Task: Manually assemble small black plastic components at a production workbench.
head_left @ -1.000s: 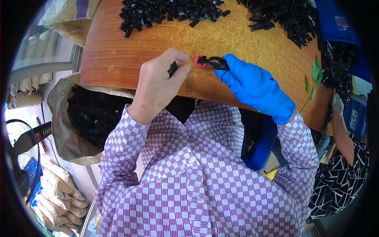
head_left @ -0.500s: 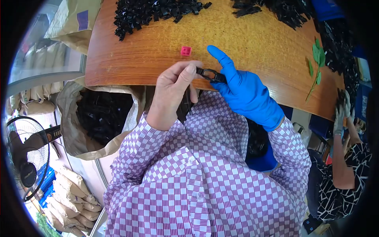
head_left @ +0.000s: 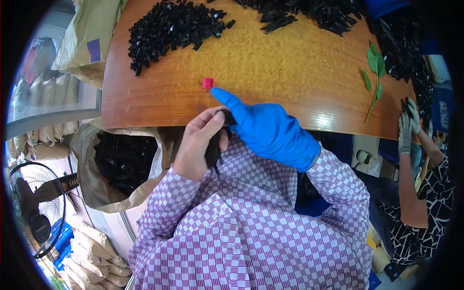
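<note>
My bare left hand (head_left: 197, 145) pinches the end of a black plastic piece (head_left: 226, 117) between thumb and fingertips, just off the table's near edge. More dark pieces (head_left: 212, 152) show below, within the curl of its lower fingers. My right hand (head_left: 273, 133), in a blue glove, closes around the other end of the plastic piece and hides most of it. Its thumb stretches out toward a small pink square block (head_left: 208, 83) on the table. The two hands nearly touch.
The wooden table (head_left: 270, 63) bears piles of black plastic pieces (head_left: 169, 31) at its far side and a leafy green stem (head_left: 374, 82) at right. An open sack (head_left: 87, 169) of black pieces stands at left, near a fan (head_left: 38, 208). A co-worker's gloved hands (head_left: 407, 125) are at right.
My right hand has moved left, up to my left hand, and now covers the black piece, whose open loop showed between them before. The view has shifted, so the table sits lower.
</note>
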Tool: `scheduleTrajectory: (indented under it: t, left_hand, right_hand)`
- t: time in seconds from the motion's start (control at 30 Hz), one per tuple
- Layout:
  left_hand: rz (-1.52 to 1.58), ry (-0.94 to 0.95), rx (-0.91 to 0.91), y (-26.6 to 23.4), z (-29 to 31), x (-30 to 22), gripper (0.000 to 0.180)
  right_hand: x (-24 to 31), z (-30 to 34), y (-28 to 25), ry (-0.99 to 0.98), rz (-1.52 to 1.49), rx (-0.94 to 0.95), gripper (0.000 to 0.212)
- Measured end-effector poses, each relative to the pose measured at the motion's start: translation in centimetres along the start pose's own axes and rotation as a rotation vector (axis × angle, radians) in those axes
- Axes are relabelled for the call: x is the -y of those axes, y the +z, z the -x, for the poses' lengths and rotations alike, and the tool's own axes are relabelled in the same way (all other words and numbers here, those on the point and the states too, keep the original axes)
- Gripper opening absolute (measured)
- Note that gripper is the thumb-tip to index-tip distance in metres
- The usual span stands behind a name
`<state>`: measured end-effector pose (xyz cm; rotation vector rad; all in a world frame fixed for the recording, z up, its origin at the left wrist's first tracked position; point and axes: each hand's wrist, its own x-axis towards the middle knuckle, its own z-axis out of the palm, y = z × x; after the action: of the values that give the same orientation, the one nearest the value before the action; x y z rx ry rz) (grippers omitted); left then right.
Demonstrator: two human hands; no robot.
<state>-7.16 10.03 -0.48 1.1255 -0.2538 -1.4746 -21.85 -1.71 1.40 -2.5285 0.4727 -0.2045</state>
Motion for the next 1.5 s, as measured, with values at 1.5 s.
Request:
scheduleTrajectory:
  t: [1.5]
  left_hand:
    - [-1.516,0.783,-0.294,-2.6,-10.6,-8.6,0.019]
  right_hand:
    - [-9.2,-3.2,-5.1,0.528,-1.218,-0.149,0.031]
